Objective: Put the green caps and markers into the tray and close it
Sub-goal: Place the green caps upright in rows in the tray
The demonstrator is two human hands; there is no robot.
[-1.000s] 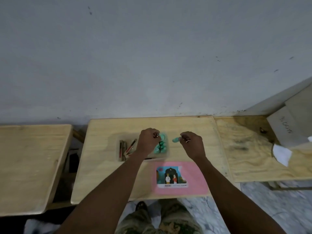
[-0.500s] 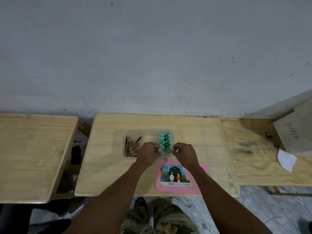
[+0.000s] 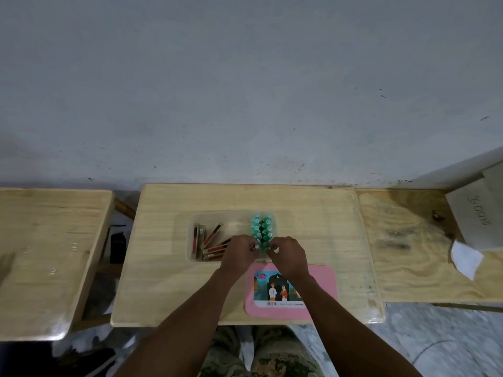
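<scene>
A clear plastic tray (image 3: 190, 257) sits mid-table. Several red-and-dark markers (image 3: 208, 242) lie in its left part. Two upright rows of green caps (image 3: 261, 227) fill its right part. My left hand (image 3: 239, 255) and my right hand (image 3: 288, 257) meet at the near end of those rows, fingers curled. Each hand pinches the nearest green cap of its row between its fingertips. The hands hide most of those two caps. The pink lid (image 3: 321, 284), with a picture label, lies flat on the table just in front of the tray, partly under my right forearm.
The light wooden table (image 3: 313, 213) stands against a grey wall. A second wooden table (image 3: 51, 254) is to the left across a gap. A plywood board (image 3: 408, 254) adjoins on the right and carries a cardboard piece (image 3: 479, 216) and white paper (image 3: 466, 258).
My right hand carried a green cap from right of the tray to the near end of the cap rows. My left hand drew back to the same spot. The camera tilted slightly.
</scene>
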